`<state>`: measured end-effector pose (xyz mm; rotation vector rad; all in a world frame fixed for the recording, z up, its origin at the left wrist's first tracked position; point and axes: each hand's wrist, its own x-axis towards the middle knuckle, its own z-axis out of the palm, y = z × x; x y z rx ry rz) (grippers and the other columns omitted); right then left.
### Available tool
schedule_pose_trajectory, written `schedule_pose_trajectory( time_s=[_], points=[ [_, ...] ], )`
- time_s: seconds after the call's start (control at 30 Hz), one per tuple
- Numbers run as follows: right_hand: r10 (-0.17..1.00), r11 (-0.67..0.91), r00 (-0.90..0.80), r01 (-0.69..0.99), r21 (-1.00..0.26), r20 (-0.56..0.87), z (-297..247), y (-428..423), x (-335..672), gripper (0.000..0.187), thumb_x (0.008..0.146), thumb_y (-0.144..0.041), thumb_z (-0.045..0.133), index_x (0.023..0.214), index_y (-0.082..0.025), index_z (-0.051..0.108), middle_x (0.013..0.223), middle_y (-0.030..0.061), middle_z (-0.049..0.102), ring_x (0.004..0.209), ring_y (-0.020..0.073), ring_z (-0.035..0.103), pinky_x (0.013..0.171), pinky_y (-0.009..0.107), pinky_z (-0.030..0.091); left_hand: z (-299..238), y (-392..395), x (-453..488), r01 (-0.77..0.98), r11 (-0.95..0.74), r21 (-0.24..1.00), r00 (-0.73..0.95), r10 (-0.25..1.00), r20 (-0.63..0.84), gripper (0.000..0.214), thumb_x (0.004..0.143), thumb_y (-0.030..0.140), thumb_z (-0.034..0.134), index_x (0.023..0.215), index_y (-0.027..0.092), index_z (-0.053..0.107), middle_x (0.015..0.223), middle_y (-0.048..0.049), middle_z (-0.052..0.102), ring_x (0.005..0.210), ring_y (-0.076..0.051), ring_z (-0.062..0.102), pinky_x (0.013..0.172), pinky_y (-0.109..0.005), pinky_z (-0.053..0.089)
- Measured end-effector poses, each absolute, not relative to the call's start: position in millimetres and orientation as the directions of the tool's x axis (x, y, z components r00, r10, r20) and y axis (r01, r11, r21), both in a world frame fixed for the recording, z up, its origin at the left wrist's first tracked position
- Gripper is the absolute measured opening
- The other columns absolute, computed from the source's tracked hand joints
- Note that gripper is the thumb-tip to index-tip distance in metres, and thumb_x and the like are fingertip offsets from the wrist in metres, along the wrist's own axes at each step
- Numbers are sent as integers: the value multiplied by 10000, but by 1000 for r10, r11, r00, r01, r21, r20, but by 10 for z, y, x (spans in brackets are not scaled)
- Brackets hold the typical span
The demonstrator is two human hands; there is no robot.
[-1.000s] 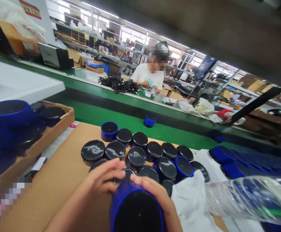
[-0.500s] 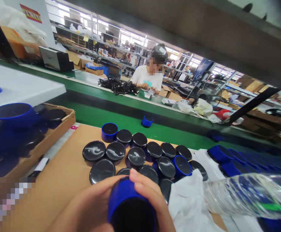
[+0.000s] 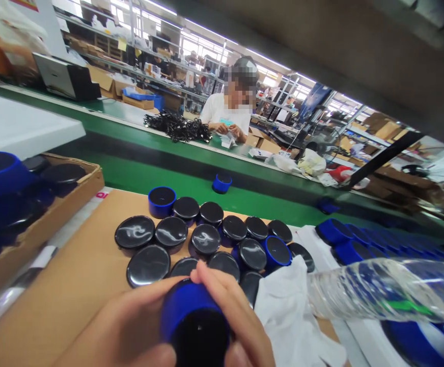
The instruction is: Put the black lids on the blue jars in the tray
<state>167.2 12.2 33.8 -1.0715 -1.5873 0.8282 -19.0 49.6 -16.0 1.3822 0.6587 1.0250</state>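
At far left a cardboard tray (image 3: 88, 178) holds more blue shells, dim and blurred. On the brown board (image 3: 84, 275) stands a cluster of black-capped pots (image 3: 206, 239), most cap up, one open blue cup (image 3: 161, 201) at the back. Low in the middle, the left hand (image 3: 130, 326) and right hand (image 3: 237, 316) cup a blue pot (image 3: 191, 321), lifted off the board and tipped so its dark end faces the camera. Left fingers are curled round its side, the right fingers folded over its top edge, both clamped on it. It looks like a light, stiff plastic shell with a smooth, rather slippery wall; the round side, gripped from both flanks, seems the safest hold, and the glossy end would probably take fingerprints. Just right lies a white cloth (image 3: 290, 306), then a clear plastic bottle (image 3: 378, 290) on its side, with more blue pieces (image 3: 344, 239) behind. Beyond the green belt (image 3: 191, 178), where one lone pot (image 3: 221, 182) sits, another person (image 3: 225, 112) works at a pile of black cables (image 3: 176, 127)
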Motion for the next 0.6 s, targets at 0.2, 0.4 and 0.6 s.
schedule_pose_trajectory(
  time_s=[0.2,0.4,0.6],
  points=[
    [927,374,-138,304,-876,347,305,147,1673,509,961,-427,479,1432,-495,298,1367,-114,566,1274,88,521,1094,184,386,-103,481,-279,-309,155,938,505,863,24,351,873,504,553,1173,354,654,1151,9,703,1072,-233,669,902,-286,561],
    [898,437,-133,393,-809,420,327,115,1662,473,956,-357,505,1409,-398,375,1364,-33,567,1278,170,523,1087,262,429,-115,529,-409,-208,150,966,571,821,-5,433,871,509,532,1266,345,592,1311,-27,608,1199,-313,582,992,-409,515],
    [831,545,-134,399,-738,541,212,198,1682,383,983,-440,423,1348,-334,459,1312,-6,609,1244,141,548,1064,231,430,4,437,-362,-98,31,995,478,878,19,507,782,381,680,1277,322,588,1331,-34,591,1240,-320,544,1013,-367,499]
  ],
)
